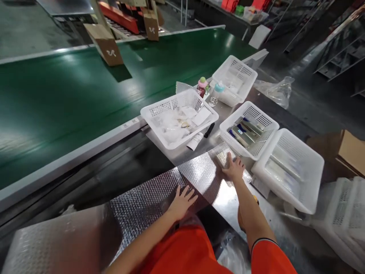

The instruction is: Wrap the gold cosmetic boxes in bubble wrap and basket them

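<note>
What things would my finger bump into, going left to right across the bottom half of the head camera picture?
Bubble wrap roll → left hand → right hand → white basket with clear packs inside → stacked white baskets.

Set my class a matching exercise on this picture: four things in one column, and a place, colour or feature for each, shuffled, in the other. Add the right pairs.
Things
1. small packet
2. bubble wrap
3. conveyor belt
4. clear bottle

Descriptions
A. green
B. spread out below the left grip
C. topped with a light-blue cap
D. at the fingers of the right grip

Right pairs: 1-D, 2-B, 3-A, 4-C
</note>
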Demonstrator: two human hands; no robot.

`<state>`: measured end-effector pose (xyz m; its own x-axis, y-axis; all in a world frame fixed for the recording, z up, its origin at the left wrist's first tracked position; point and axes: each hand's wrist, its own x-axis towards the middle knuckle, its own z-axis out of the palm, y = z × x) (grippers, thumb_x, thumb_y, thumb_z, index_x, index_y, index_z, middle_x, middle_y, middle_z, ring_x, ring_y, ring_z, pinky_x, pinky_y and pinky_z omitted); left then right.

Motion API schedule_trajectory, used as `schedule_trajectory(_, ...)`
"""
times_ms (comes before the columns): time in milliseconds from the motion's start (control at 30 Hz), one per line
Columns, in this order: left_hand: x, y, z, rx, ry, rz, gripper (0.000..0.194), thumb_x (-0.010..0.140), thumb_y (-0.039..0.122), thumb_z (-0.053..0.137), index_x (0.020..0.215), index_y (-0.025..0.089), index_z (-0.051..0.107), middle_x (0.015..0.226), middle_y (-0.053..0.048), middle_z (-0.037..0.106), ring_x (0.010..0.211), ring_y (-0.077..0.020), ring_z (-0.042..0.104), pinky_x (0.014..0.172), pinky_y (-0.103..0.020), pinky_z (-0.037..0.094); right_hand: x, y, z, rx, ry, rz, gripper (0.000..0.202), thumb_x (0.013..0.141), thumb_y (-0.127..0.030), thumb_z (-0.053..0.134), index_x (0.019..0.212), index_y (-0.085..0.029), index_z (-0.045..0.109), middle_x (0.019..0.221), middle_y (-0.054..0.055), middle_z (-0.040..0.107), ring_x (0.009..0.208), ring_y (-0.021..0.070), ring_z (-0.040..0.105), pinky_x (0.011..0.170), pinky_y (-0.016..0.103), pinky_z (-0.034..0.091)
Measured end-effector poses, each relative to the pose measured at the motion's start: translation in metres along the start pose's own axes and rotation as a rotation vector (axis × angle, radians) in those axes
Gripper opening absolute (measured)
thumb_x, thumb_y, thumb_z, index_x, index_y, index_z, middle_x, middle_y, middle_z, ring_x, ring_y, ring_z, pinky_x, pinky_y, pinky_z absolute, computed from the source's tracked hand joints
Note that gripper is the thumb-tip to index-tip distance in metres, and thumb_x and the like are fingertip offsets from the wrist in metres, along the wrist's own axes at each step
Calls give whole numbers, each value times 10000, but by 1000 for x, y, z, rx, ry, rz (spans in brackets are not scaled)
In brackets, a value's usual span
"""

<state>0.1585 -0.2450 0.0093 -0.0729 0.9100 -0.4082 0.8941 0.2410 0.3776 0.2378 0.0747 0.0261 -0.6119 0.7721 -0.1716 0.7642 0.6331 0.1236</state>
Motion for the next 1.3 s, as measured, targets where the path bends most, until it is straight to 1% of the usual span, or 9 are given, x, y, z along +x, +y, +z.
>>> schedule_trajectory(167, 37, 13, -30, 25, 116, 41, 738, 877, 357, 619, 1540, 244, 317, 1651, -147, 203, 1514, -371, 158, 1186, -678, 70, -25, -27, 10, -69, 201, 50, 1034, 707, -515, 793, 1563, -319, 247, 1495, 248, 356, 1250, 432, 422, 970, 578, 285)
schedule_trajectory(300, 52, 13, -38, 49, -23, -14, 805, 782, 364, 732, 1507, 288, 391, 1651, -119, 215, 1496, -440, 156, 1119, -782, 88, -45, -47, 12, -84, 250, 51, 1004, 761, -503, 757, 1576, -270, 218, 1523, 289, 318, 1288, 469, 377, 969, 647, 267)
schedule_trajectory(433, 47, 9, -34, 56, -52, -28, 816, 780, 299, 727, 1514, 313, 370, 1657, -112, 191, 1506, -433, 125, 1091, -804, 132, -70, -56, 3, -117, 241, -81, 689, 921, -291, 547, 1558, -237, 290, 1492, 278, 383, 1246, 442, 432, 937, 605, 338)
schedule_trajectory(533, 42, 9, -35, 57, -38, -25, 787, 789, 289, 718, 1504, 321, 389, 1646, -120, 232, 1502, -432, 148, 1089, -812, 102, -83, -51, -8, -70, 206, -268, 645, 920, -140, 439, 1548, -235, 325, 1443, 217, 466, 1173, 359, 489, 914, 499, 402)
schedule_trajectory(667, 39, 6, -36, 71, -43, 2, 801, 793, 258, 715, 1510, 337, 367, 1655, -100, 205, 1507, -414, 147, 1082, -826, 73, -74, -25, -26, 77, 154, -407, 597, 894, -208, 522, 1486, -176, 446, 1382, 186, 520, 1159, 317, 482, 995, 473, 384)
schedule_trajectory(867, 39, 8, -35, 96, -32, 3, 732, 805, 240, 698, 1483, 298, 430, 1646, -122, 230, 1499, -431, 163, 1106, -795, 105, -70, -5, -27, 178, 0, -640, 615, 879, -385, 632, 1469, -347, 463, 1632, 105, 227, 1438, 386, 257, 1077, 516, 344)
schedule_trajectory(1100, 38, 11, -23, 96, -22, 21, 670, 848, 262, 624, 1481, 153, 433, 1624, -186, 258, 1505, -371, 202, 1193, -624, 179, -124, -86, 12, 140, -7, -306, 900, 824, -314, 695, 1581, -206, 219, 1640, 176, 203, 1490, 391, 194, 1169, 565, 214)
schedule_trajectory(1233, 31, 2, -9, 110, 30, 39, 543, 890, 170, 493, 1432, 132, 497, 1603, -168, 322, 1512, -314, 213, 1218, -553, 187, -124, -90, 17, 158, -6, -273, 794, 855, -429, 641, 1553, -377, 268, 1663, 117, 148, 1464, 499, 167, 1076, 726, 203)
schedule_trajectory(1300, 30, 2, -6, 96, 51, 27, 511, 887, 157, 479, 1395, 141, 536, 1597, -165, 338, 1511, -305, 220, 1215, -547, 200, -120, -82, 15, 183, -11, -279, 792, 845, -507, 630, 1545, -401, 274, 1665, 121, 136, 1446, 513, 199, 1049, 711, 255)
